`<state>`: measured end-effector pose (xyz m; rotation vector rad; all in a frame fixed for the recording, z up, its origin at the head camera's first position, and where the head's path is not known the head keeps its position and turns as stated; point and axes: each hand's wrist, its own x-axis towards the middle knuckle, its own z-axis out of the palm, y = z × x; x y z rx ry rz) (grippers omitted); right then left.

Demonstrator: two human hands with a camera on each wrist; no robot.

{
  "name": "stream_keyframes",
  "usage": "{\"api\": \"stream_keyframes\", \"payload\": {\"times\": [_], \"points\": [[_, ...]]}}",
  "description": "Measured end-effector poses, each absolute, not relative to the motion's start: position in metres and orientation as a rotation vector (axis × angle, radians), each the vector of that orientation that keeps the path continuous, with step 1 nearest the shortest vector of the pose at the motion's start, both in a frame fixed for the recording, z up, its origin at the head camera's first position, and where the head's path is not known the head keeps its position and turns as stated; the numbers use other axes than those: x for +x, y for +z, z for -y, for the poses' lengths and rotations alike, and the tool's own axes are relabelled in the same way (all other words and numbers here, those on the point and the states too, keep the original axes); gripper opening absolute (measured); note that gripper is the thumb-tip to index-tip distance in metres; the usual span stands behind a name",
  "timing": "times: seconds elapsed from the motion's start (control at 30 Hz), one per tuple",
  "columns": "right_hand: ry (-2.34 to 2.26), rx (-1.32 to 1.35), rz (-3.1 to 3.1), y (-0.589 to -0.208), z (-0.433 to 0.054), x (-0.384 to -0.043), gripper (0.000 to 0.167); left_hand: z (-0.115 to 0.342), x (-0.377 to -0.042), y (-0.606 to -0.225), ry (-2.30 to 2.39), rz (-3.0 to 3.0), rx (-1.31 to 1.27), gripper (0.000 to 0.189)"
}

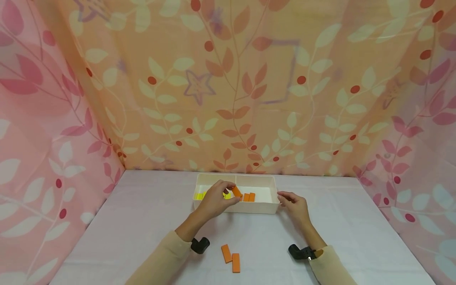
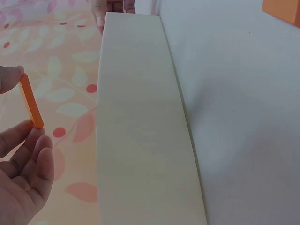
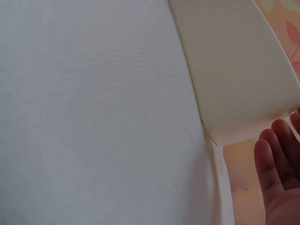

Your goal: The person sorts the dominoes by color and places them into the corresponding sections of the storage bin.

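My left hand (image 1: 218, 200) is over the middle of a white divided box (image 1: 253, 208). Between its thumb and fingertips it pinches a thin orange block (image 2: 31, 101), held tilted above the box. Two more orange blocks (image 1: 249, 197) stand side by side in the right compartment. Yellow blocks (image 1: 198, 196) sit in the left compartment, partly hidden behind my left hand. At the box's right end is my right hand (image 1: 296, 206), its fingertips at the end wall and rim and its fingers loosely extended, as the right wrist view shows.
Two loose orange blocks (image 1: 230, 258) lie on the white-covered table (image 1: 142, 221) in front of the box, between my forearms. Patterned cloth (image 1: 235, 99) hangs behind the table and at both sides. The box stands near the table's back edge.
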<state>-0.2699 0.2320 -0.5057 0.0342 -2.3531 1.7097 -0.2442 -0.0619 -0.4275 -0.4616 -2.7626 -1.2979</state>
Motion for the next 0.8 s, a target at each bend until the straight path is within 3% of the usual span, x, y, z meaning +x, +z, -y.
{"api": "stream_keyframes", "payload": {"times": [0.8], "points": [[1.776,0.093,2.367,-0.505,-0.234,-0.267,0.033,0.036,-0.262,-0.424,-1.224,2.792,-0.599,0.044]]}}
